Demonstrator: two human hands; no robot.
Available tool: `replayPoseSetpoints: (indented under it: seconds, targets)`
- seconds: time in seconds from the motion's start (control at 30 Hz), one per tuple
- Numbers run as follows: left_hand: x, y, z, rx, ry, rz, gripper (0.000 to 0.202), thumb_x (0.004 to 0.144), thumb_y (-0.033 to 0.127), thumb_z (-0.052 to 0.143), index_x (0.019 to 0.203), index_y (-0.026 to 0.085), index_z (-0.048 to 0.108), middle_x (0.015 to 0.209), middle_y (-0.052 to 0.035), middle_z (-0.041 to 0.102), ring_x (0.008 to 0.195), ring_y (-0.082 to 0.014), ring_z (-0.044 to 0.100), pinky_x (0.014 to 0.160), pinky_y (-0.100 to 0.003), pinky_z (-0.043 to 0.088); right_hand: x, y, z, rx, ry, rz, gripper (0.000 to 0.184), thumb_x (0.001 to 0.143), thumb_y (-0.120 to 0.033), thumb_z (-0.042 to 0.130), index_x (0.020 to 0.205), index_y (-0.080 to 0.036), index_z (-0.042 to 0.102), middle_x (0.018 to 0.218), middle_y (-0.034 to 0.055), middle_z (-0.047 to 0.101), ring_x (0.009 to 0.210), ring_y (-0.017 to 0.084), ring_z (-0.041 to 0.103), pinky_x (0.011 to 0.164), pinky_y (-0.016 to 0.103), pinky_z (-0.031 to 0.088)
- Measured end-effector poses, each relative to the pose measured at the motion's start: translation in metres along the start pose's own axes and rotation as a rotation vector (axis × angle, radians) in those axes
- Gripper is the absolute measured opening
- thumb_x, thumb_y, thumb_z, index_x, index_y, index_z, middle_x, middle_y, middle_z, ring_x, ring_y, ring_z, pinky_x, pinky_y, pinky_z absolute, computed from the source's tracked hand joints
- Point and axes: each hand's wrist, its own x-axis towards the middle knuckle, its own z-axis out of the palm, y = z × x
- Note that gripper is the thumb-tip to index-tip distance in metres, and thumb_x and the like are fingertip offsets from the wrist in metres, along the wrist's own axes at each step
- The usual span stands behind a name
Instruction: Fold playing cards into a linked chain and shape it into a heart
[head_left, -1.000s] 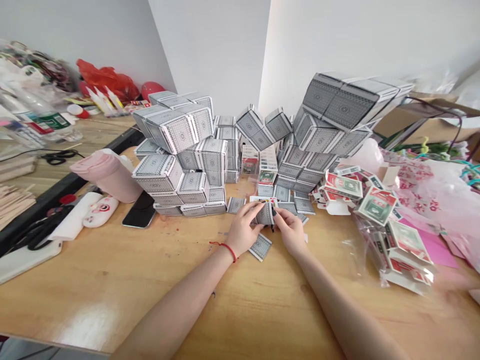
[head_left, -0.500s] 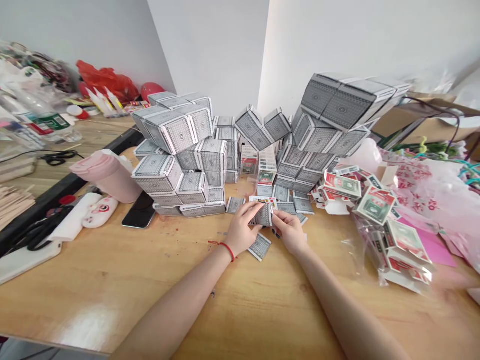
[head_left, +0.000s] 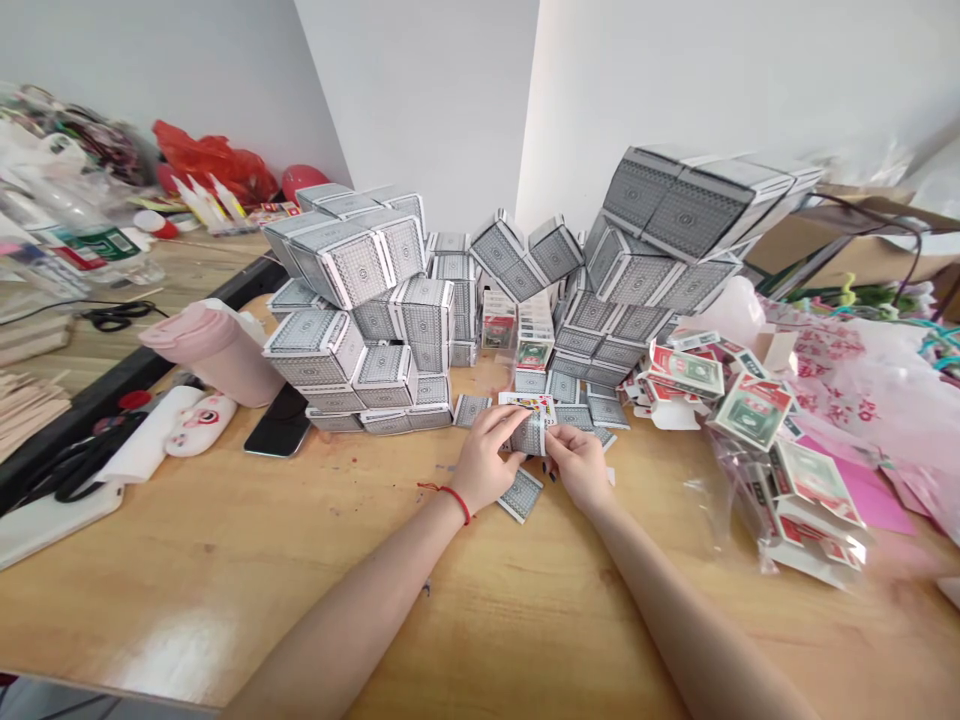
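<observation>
Between my two hands is a grey-patterned playing card point(head_left: 531, 434), bent along its edges; whether more than one card is there I cannot tell. My left hand point(head_left: 486, 455) grips its left side, fingers on top and thumb below. At its right edge my right hand point(head_left: 581, 462) pinches it with thumb and forefinger. A loose card point(head_left: 520, 494) lies face down just below my left hand. Behind the held card, a face-up card point(head_left: 526, 400) shows a coloured picture. More face-down cards point(head_left: 574, 416) lie around it on the table.
Stacked blocks folded from cards rise at left point(head_left: 360, 265) and right point(head_left: 637, 270). Opened card boxes point(head_left: 814, 490) and pink plastic bags point(head_left: 840, 370) crowd the right. A phone point(head_left: 277, 422), a pink cup point(head_left: 221, 350) and scissors point(head_left: 79, 450) lie at left on the wooden table point(head_left: 337, 560).
The held card has turned slightly, showing more of its patterned back toward me. My right hand has shifted a little; my left hand stays nearly in place.
</observation>
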Motion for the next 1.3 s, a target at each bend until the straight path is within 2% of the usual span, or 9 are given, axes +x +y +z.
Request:
replayPoseSetpoints:
  seconds: [0.1, 0.3, 0.43, 0.63, 0.77, 0.97, 1.3]
  targets:
    - [0.0001, 0.0006, 0.0004, 0.006, 0.001, -0.017, 0.057, 0.067, 0.002, 0.054, 0.119, 0.024, 0.044, 0.118, -0.0065, 0.049, 0.112, -0.0221, 0.043, 0.098, -0.043, 0.036, -0.0005, -0.0006, 0.0018, -0.011, 0.01, -0.01, 0.032, 0.069, -0.049, 0.058, 0.062, -0.018, 0.056, 0.038, -0.0034, 0.048, 0.032, 0.01, 0.04, 0.034, 0.023, 0.03]
    - [0.0, 0.0009, 0.0011, 0.01, -0.005, -0.014, 0.058, 0.067, 0.003, 0.054, 0.12, 0.024, 0.044, 0.119, -0.006, 0.049, 0.112, -0.0219, 0.043, 0.098, -0.042, 0.036, -0.0044, -0.0064, 0.0062, 0.033, 0.105, -0.035, 0.032, 0.068, -0.045, 0.061, 0.086, -0.018, 0.059, 0.048, -0.002, 0.055, 0.034, 0.01, 0.043, 0.034, 0.023, 0.036]
    - [0.0, 0.0014, 0.0016, -0.003, -0.003, -0.033, 0.059, 0.065, 0.0, 0.053, 0.119, 0.023, 0.044, 0.119, -0.0056, 0.048, 0.113, -0.0215, 0.043, 0.099, -0.041, 0.036, -0.0068, -0.0056, 0.0077, 0.003, 0.091, -0.065, 0.028, 0.07, -0.043, 0.059, 0.082, -0.018, 0.061, 0.053, 0.0006, 0.059, 0.035, 0.011, 0.046, 0.034, 0.024, 0.038]
    - [0.0006, -0.001, 0.0032, -0.021, -0.008, -0.076, 0.06, 0.062, -0.004, 0.051, 0.115, 0.022, 0.047, 0.118, -0.0049, 0.049, 0.112, -0.0198, 0.045, 0.099, -0.038, 0.037, -0.0085, 0.0, 0.0082, -0.079, 0.095, -0.109, 0.029, 0.072, -0.043, 0.057, 0.086, -0.018, 0.063, 0.052, 0.001, 0.06, 0.039, 0.014, 0.053, 0.04, 0.027, 0.045]
    - [0.0009, -0.0032, 0.0037, -0.022, 0.022, -0.106, 0.059, 0.062, -0.004, 0.051, 0.114, 0.022, 0.047, 0.118, -0.0058, 0.049, 0.111, -0.0201, 0.046, 0.097, -0.039, 0.038, -0.0077, -0.0028, 0.0061, 0.008, 0.009, -0.074, 0.031, 0.073, -0.043, 0.056, 0.088, -0.017, 0.061, 0.048, -0.0002, 0.058, 0.042, 0.016, 0.056, 0.044, 0.028, 0.049]
    - [0.0002, -0.0038, 0.0046, 0.004, 0.044, -0.101, 0.06, 0.062, -0.004, 0.052, 0.116, 0.022, 0.046, 0.118, -0.0063, 0.049, 0.111, -0.0205, 0.046, 0.096, -0.039, 0.039, -0.0046, -0.0061, 0.0036, 0.041, -0.041, -0.06, 0.029, 0.072, -0.043, 0.056, 0.081, -0.016, 0.061, 0.049, 0.0003, 0.059, 0.043, 0.016, 0.057, 0.044, 0.026, 0.048]
    - [-0.001, -0.002, 0.0049, 0.093, 0.054, -0.081, 0.059, 0.064, -0.003, 0.054, 0.117, 0.021, 0.045, 0.115, -0.0058, 0.049, 0.11, -0.0195, 0.045, 0.097, -0.038, 0.037, -0.0005, -0.0027, 0.0015, 0.036, -0.067, -0.045, 0.031, 0.07, -0.044, 0.058, 0.082, -0.015, 0.059, 0.05, 0.0005, 0.06, 0.043, 0.014, 0.057, 0.044, 0.025, 0.047]
